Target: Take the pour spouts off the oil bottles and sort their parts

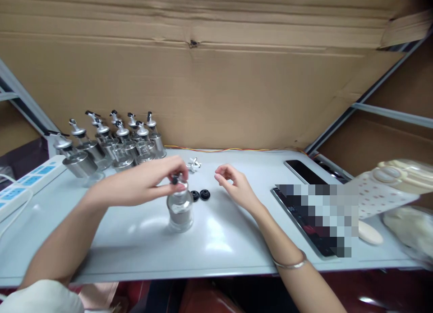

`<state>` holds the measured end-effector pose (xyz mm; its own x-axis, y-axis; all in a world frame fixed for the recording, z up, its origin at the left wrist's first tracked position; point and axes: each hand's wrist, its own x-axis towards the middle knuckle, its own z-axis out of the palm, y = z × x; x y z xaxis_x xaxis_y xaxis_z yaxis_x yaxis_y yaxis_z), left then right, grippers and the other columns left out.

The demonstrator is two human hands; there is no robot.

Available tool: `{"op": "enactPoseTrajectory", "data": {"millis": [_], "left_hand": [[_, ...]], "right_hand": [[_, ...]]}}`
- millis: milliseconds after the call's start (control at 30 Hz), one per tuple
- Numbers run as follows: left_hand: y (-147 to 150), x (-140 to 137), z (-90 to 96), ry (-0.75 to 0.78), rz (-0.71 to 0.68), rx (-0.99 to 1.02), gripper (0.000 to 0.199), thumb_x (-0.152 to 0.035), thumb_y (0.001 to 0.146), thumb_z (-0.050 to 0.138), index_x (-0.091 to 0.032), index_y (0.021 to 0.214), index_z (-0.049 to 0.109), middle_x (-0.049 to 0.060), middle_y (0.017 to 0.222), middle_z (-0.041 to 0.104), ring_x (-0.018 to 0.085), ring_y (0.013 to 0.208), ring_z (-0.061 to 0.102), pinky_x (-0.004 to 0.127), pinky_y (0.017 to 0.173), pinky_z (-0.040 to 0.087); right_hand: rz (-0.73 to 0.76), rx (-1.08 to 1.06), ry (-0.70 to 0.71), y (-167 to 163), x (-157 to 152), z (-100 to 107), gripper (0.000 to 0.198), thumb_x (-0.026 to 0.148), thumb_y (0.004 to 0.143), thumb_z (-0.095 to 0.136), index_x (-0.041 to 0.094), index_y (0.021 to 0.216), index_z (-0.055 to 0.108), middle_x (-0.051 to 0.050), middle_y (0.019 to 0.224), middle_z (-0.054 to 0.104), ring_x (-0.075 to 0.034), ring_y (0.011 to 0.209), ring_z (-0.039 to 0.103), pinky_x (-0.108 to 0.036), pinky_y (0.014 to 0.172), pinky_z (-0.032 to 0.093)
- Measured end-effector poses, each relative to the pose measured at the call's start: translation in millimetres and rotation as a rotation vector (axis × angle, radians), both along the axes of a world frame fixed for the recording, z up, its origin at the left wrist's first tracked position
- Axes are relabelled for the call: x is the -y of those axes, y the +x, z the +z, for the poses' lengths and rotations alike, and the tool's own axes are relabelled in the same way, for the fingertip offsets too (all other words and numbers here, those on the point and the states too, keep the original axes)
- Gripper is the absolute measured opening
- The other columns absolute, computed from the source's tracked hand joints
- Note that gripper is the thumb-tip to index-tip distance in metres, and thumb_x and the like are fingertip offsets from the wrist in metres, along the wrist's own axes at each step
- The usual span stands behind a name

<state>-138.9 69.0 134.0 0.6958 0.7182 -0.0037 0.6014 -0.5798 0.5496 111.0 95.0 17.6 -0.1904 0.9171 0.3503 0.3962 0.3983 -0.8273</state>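
**Putting the black stopper on the glass bottle**

You are in the middle of fitting a small part onto a bottle. The glass bottle [180, 210] stands upright on the bench [237, 241], right in front of you. It is the landmark here, so every place below is told from it.

Your left hand [158, 180] comes in from the left of the bottle and sits over its top. The fingers are curled and pinch a little black stopper [175, 179] at the mouth of the bottle. From this view you cannot tell if the stopper is all the way in yet.

Your right hand [235, 182] hovers to the right of the bottle, apart from it. The fingers are bent in a loose curl and it holds nothing. The palm faces the bottle. A thin bangle [291, 262] is on that wrist.

Just to the right of the bottle's top lie two more black caps [200, 195] on the bench. A bit behind the bottle lies a small white part [194, 164]. Far behind and to the left of the bottle stands a group of finished bottles [111, 144] with metal spouts.

It looks like the stopper is going on now. The next move likely needs a firm, straight push down, and the bottle may want a steady grip at its side so it does not tip or slide.
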Motion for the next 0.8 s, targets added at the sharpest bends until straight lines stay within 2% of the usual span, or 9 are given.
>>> {"op": "enactPoseTrajectory", "data": {"millis": [100, 167, 267, 333, 433, 533, 633, 800], "left_hand": [[30, -5, -26.9, -0.239, -0.114, 0.264, 0.029, -0.042, 0.092, 0.042, -0.019, 0.108, 0.049, 0.007, 0.103, 0.060, 0.017, 0.089, 0.055, 0.028, 0.073, 0.042], [46, -6, -48.7, -0.393, -0.146, 0.528, 0.030, -0.044, 0.092, 0.043, -0.018, 0.106, 0.048, 0.008, 0.098, 0.062, 0.017, 0.087, 0.057, 0.030, 0.075, 0.043], [65, -3, -75.8, -0.502, -0.102, 0.900, 0.029, -0.045, 0.088, 0.052, -0.018, 0.099, 0.048, 0.005, 0.086, 0.063, 0.016, 0.079, 0.058, 0.029, 0.072, 0.044], [71, 1, -86.7, -0.541, -0.091, 1.031, 0.030, -0.044, 0.085, 0.057, -0.019, 0.100, 0.049, 0.005, 0.087, 0.062, 0.016, 0.079, 0.058, 0.029, 0.072, 0.045], [74, 5, -92.9, -0.559, -0.089, 1.011, 0.039, -0.049, 0.082, 0.060, -0.019, 0.105, 0.051, 0.005, 0.092, 0.061, 0.017, 0.082, 0.057, 0.028, 0.073, 0.044], [75, 9, -92.3, -0.522, -0.081, 0.873, 0.050, -0.060, 0.081, 0.053, -0.014, 0.100, 0.058, 0.008, 0.094, 0.060, 0.019, 0.087, 0.055, 0.029, 0.075, 0.043], [77, 14, -91.1, -0.488, -0.058, 0.827, 0.057, -0.064, 0.082, 0.046, -0.012, 0.102, 0.059, 0.010, 0.097, 0.060, 0.022, 0.091, 0.054, 0.031, 0.078, 0.043], [79, 20, -90.9, -0.520, -0.036, 0.876, 0.055, -0.061, 0.082, 0.049, -0.014, 0.109, 0.058, 0.009, 0.103, 0.060, 0.023, 0.100, 0.052, 0.032, 0.087, 0.042]], "right_hand": [[-0.006, -0.055, 0.074, -1, 2, 0, 0.021, 0.040, 0.087, 0.049, 0.020, 0.083, 0.053, -0.002, 0.074, 0.058, -0.015, 0.067, 0.054, -0.028, 0.065, 0.044], [-0.022, -0.111, 0.150, -2, 4, 0, 0.029, 0.047, 0.089, 0.045, 0.020, 0.084, 0.054, -0.003, 0.077, 0.059, -0.016, 0.071, 0.056, -0.030, 0.069, 0.045], [-0.023, -0.211, 0.294, -4, 11, 1, 0.041, 0.056, 0.090, 0.036, 0.020, 0.088, 0.056, -0.005, 0.083, 0.059, -0.017, 0.074, 0.056, -0.033, 0.071, 0.046], [0.001, -0.254, 0.411, -6, 17, 4, 0.046, 0.061, 0.089, 0.033, 0.021, 0.093, 0.057, -0.006, 0.088, 0.058, -0.019, 0.078, 0.056, -0.035, 0.070, 0.047], [0.057, -0.218, 0.564, -11, 27, 10, 0.052, 0.064, 0.086, 0.034, 0.021, 0.104, 0.058, -0.010, 0.098, 0.059, -0.024, 0.088, 0.056, -0.039, 0.072, 0.048], [0.151, -0.123, 0.659, -18, 33, 16, 0.044, 0.054, 0.088, 0.040, 0.021, 0.110, 0.058, -0.012, 0.105, 0.058, -0.026, 0.095, 0.057, -0.042, 0.078, 0.049], [0.226, -0.107, 0.708, -23, 34, 17, 0.037, 0.046, 0.091, 0.040, 0.020, 0.110, 0.058, -0.012, 0.102, 0.061, -0.025, 0.092, 0.059, -0.041, 0.077, 0.050], [0.232, -0.078, 0.734, -22, 34, 10, 0.036, 0.043, 0.094, 0.033, 0.020, 0.115, 0.052, -0.013, 0.101, 0.063, -0.025, 0.092, 0.061, -0.040, 0.075, 0.051]]}}
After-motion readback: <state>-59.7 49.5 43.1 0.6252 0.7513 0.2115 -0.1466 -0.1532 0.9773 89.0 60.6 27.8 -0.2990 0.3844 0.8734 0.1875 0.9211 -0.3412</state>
